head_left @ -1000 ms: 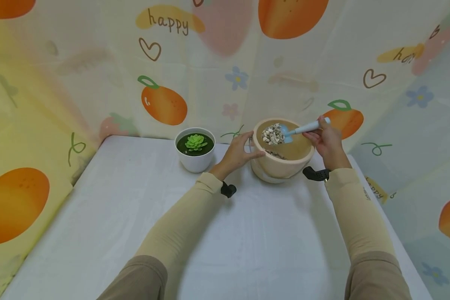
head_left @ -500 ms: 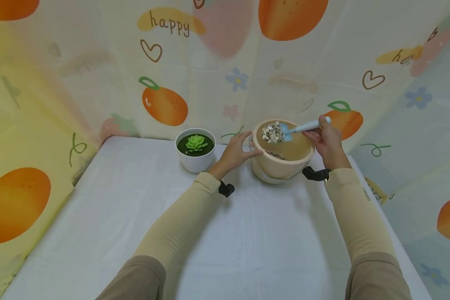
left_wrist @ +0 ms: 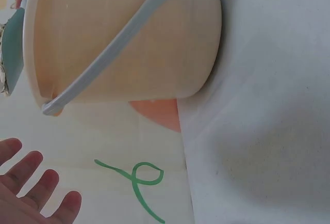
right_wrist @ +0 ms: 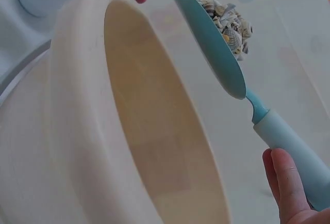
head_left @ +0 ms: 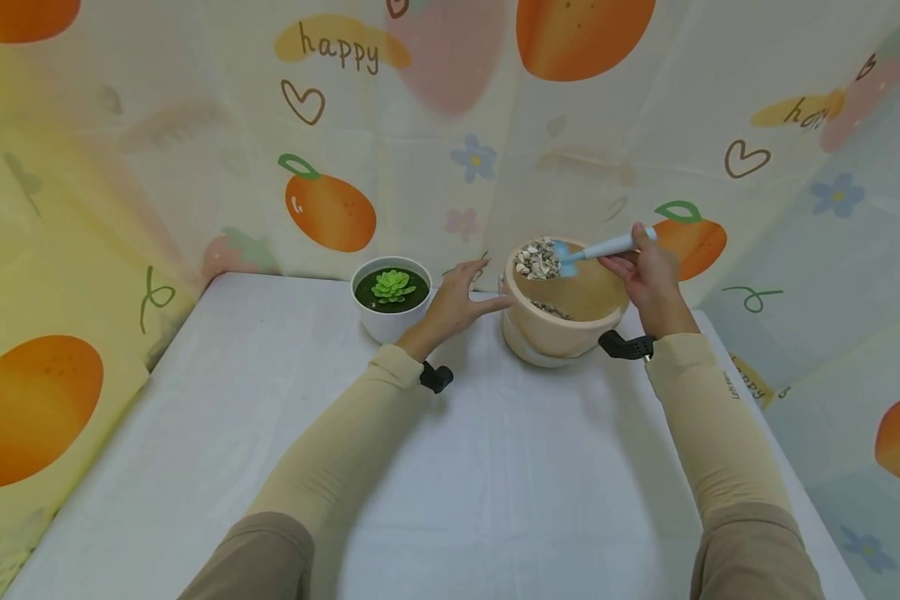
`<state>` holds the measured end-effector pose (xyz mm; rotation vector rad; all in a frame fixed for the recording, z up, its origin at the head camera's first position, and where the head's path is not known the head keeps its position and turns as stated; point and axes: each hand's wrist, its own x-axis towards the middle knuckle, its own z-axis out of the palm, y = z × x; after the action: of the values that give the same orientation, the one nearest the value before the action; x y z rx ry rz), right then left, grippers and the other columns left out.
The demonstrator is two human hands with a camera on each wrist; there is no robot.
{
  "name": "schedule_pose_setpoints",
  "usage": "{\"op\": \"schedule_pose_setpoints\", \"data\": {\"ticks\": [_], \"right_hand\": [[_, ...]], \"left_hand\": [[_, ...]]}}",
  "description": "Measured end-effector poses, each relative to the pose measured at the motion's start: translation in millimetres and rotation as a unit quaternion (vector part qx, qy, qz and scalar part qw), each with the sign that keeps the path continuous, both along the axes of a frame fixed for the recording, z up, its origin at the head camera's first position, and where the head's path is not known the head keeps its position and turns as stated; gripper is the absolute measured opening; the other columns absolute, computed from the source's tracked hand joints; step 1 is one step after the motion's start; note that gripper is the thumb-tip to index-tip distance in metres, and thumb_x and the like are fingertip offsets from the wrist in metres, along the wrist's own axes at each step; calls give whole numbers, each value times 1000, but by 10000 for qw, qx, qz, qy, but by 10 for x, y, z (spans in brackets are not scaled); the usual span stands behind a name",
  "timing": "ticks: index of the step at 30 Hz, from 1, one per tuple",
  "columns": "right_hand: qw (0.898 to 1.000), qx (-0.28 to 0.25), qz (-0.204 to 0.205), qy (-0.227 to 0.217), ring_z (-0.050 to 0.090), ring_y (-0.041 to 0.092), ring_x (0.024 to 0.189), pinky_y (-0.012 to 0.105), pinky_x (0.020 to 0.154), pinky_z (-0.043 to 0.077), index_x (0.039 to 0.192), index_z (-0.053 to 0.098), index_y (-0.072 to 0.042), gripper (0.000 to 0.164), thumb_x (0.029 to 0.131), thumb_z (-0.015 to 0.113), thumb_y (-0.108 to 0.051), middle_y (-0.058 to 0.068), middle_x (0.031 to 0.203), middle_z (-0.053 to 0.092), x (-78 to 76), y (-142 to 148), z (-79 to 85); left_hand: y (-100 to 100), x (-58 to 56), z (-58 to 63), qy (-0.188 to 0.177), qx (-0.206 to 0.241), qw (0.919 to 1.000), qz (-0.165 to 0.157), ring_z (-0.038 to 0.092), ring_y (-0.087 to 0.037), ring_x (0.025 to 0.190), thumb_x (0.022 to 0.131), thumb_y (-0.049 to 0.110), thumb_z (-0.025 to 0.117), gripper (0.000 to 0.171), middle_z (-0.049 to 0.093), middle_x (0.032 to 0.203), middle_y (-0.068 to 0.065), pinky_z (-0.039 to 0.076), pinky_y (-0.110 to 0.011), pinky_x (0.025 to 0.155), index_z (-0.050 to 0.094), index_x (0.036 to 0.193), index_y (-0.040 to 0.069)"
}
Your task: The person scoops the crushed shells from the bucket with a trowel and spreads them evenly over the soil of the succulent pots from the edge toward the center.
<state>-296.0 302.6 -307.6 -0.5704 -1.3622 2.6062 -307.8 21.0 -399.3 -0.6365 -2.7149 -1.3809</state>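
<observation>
My right hand (head_left: 654, 279) grips the pale blue handle of a small toy shovel (right_wrist: 214, 43). Its blade carries a heap of small seashells (head_left: 537, 260) above the left part of a cream bucket's rim. The bucket (head_left: 562, 337) stands upright, and some small pieces lie at its bottom. My left hand (head_left: 453, 304) is just left of the bucket with fingers spread and nothing held. In the left wrist view its fingers (left_wrist: 44, 182) are apart from the bucket and its grey handle (left_wrist: 108, 53); the thumb is out of that view.
Left of my left hand stands a white pot (head_left: 390, 325) with a green succulent (head_left: 392, 286). A white cloth covers the table (head_left: 555, 483). Behind it hangs a fruit-patterned curtain (head_left: 420, 108), close to the table's back edge.
My left hand has come off the bucket's rim and moved left toward the pot. The shovel with its seashells has risen and shifted slightly left.
</observation>
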Motion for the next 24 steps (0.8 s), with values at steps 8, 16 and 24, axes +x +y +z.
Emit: {"op": "schedule_pose_setpoints", "data": {"ticks": [8, 16, 24], "right_hand": [[9999, -132, 20, 47, 72, 27, 75, 41, 74, 57, 119, 53, -7, 33, 93, 63, -24, 14, 88, 66, -28, -144, 27], [9999, -47, 117, 37, 72, 28, 80, 42, 78, 56, 117, 53, -5, 32, 94, 61, -26, 16, 94, 66, -33, -313, 62], [9996, -112, 235, 111, 71, 27, 76, 42, 79, 54, 123, 50, -5, 36, 95, 59, -25, 16, 83, 65, -104, -496, 63]], "left_hand": [[-149, 45, 39, 104, -1, 9999, 138, 33, -33, 143, 83, 50, 73, 87, 37, 155, -13, 33, -51, 115, 36, 150, 10], [-312, 93, 144, 170, 33, 9996, 222, 30, -33, 144, 82, 47, 75, 89, 34, 156, -13, 31, -52, 116, 34, 151, 9], [-540, 109, 214, 130, -114, 9992, 353, 29, -32, 145, 79, 48, 77, 94, 30, 158, -12, 31, -51, 116, 31, 153, 12]]}}
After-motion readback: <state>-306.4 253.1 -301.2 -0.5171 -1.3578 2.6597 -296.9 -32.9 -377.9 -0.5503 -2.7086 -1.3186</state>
